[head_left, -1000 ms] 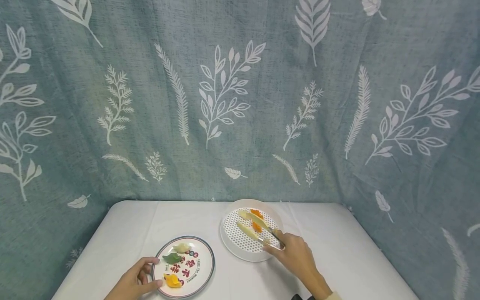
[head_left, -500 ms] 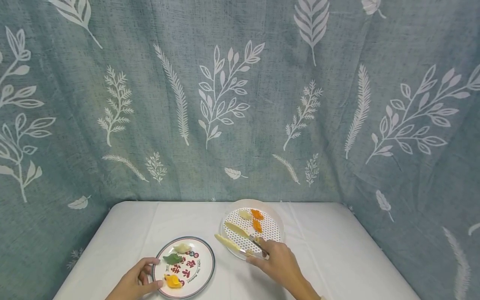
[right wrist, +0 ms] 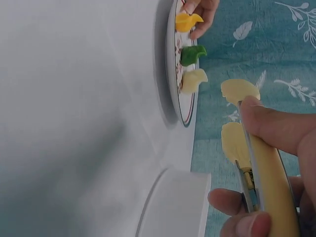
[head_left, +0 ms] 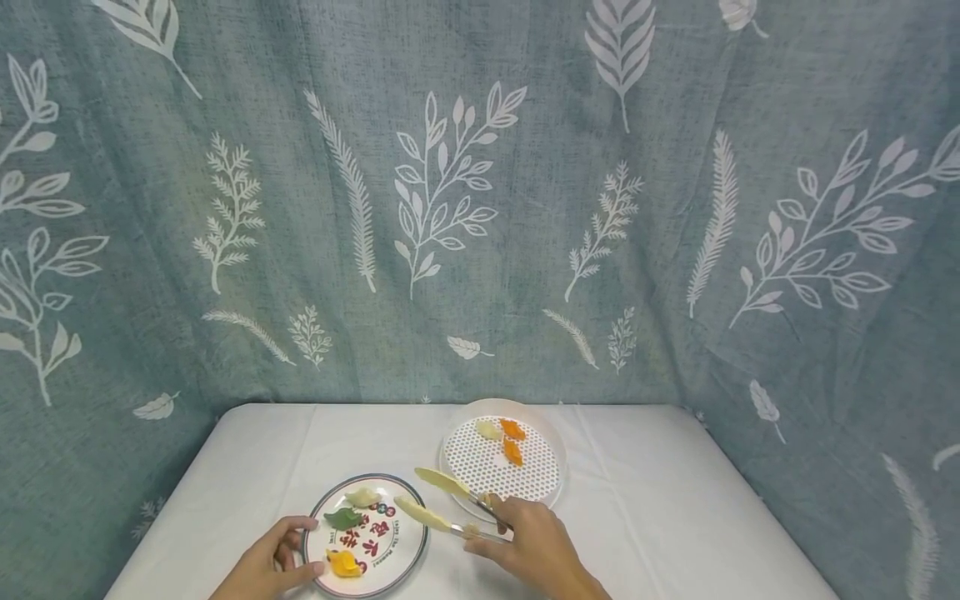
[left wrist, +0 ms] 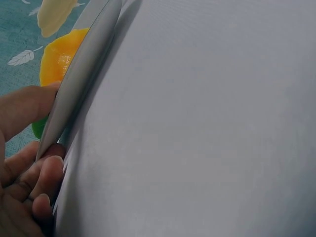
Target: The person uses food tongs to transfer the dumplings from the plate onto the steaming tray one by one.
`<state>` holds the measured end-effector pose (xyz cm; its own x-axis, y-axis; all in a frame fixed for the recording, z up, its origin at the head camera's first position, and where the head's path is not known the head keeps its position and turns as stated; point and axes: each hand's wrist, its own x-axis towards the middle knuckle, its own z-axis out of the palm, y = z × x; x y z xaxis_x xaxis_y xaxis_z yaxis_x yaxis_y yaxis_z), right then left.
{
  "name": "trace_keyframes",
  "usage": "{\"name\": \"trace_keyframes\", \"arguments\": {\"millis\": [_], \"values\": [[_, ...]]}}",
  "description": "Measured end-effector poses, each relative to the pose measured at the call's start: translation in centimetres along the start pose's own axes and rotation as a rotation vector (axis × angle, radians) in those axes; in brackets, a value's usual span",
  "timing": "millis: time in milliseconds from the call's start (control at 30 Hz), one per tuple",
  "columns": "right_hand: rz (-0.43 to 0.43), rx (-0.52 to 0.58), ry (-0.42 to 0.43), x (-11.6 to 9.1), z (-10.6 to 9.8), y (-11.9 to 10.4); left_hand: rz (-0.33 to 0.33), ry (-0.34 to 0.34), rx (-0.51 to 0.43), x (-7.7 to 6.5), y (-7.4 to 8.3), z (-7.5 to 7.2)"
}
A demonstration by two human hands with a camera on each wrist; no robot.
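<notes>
My left hand point(head_left: 273, 558) pinches the left rim of a round white plate point(head_left: 396, 552), thumb over the edge; in the left wrist view the plate point(left wrist: 84, 74) stands between thumb and curled fingers. On it sit a cream dumpling point(head_left: 363, 497), a green dumpling point(head_left: 343, 518) and a yellow dumpling point(head_left: 345, 564). My right hand point(head_left: 536, 546) grips a pair of tongs point(head_left: 427, 515) with cream tips, spread apart with nothing between them. Those tips point at the plate's right side. In the right wrist view, thumb and fingers wrap the tongs' handle point(right wrist: 274, 182).
Behind the right hand, a round white steamer tray point(head_left: 480, 482) with a perforated base holds a cream dumpling point(head_left: 489, 430) and two orange dumplings point(head_left: 513, 452). A white cloth covers the table point(head_left: 660, 500). A teal leaf-patterned curtain point(head_left: 495, 333) rises at the back and sides.
The right hand has brought the tongs left and nearer, from over the steamer tray to beside the plate. A cream dumpling, earlier at the tongs' tips, lies in the tray. The left hand stays put.
</notes>
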<state>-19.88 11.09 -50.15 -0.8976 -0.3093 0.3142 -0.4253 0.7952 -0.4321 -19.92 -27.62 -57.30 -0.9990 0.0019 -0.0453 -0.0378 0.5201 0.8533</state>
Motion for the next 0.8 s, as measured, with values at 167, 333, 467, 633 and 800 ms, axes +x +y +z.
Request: {"name": "trace_keyframes", "arguments": {"millis": [167, 333, 467, 633, 800], "values": [[-0.045, 0.036, -0.033, -0.3, 0.7, -0.8, 0.023, -0.019, -0.01, -0.2, -0.2, -0.1], [-0.039, 0.034, -0.087, -0.5, 1.2, -1.7, 0.015, -0.013, -0.014, -0.1, -0.1, -0.1], [0.043, 0.055, -0.168, -0.7, 1.7, -2.5, 0.002, -0.001, 0.0, 0.0, -0.2, 0.0], [0.052, 0.055, -0.197, -1.1, 2.2, -3.2, -0.005, 0.003, 0.005, 0.2, -0.3, 0.1], [0.031, 0.049, -0.203, -1.4, 2.8, -3.6, -0.019, 0.011, 0.004, 0.2, -0.3, 0.1]]}}
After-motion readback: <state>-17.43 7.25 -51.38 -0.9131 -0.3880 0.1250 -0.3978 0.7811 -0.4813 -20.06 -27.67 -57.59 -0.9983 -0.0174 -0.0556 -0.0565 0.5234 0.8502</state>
